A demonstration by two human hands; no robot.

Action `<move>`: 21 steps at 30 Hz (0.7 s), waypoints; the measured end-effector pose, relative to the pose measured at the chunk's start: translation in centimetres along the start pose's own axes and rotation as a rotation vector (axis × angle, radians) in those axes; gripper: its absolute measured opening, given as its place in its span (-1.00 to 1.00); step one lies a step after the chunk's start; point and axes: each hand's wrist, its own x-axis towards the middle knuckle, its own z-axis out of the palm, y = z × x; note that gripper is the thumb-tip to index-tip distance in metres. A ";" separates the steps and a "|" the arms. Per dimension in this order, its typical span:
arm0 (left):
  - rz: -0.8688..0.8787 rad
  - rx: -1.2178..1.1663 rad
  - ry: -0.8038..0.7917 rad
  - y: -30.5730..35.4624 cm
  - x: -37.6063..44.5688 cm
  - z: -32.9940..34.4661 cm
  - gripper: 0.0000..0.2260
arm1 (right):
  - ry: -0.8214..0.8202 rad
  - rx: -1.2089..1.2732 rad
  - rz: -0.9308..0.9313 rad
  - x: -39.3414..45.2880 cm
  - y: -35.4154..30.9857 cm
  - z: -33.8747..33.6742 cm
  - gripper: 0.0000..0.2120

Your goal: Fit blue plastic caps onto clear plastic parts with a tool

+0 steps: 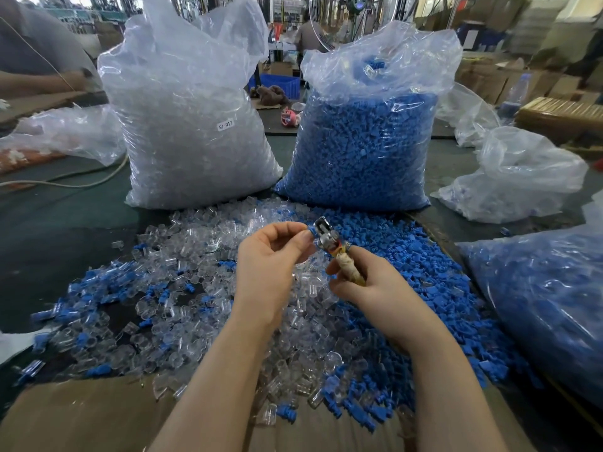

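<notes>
Blue cap is pinched in your left hand, right against the tool tip. Your right hand fingers wrap the tool's handle, long axis tilting up-left over the bench pile.

Two tall bags stand side by side at upper centre of the frame — the bag of clear parts on the left, the bag of caps on the right. Before them, loose clear parts spread at centre left and loose caps at centre right, across a table. Above the heap, mid-frame, the left hand and right hand meet at a tool — a third filled bag lies at the right edge.
</notes>
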 end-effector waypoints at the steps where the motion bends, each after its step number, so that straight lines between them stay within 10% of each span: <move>1: 0.000 0.008 -0.006 0.0 0.0 -0.1 -0.91 | -0.004 -0.004 0.000 0.0 0.0 0.0 -0.89; 21: -0.037 -0.011 -0.058 -0.1 0.3 -1.2 -0.93 | 0.016 -0.242 0.002 0.6 0.5 0.6 -0.85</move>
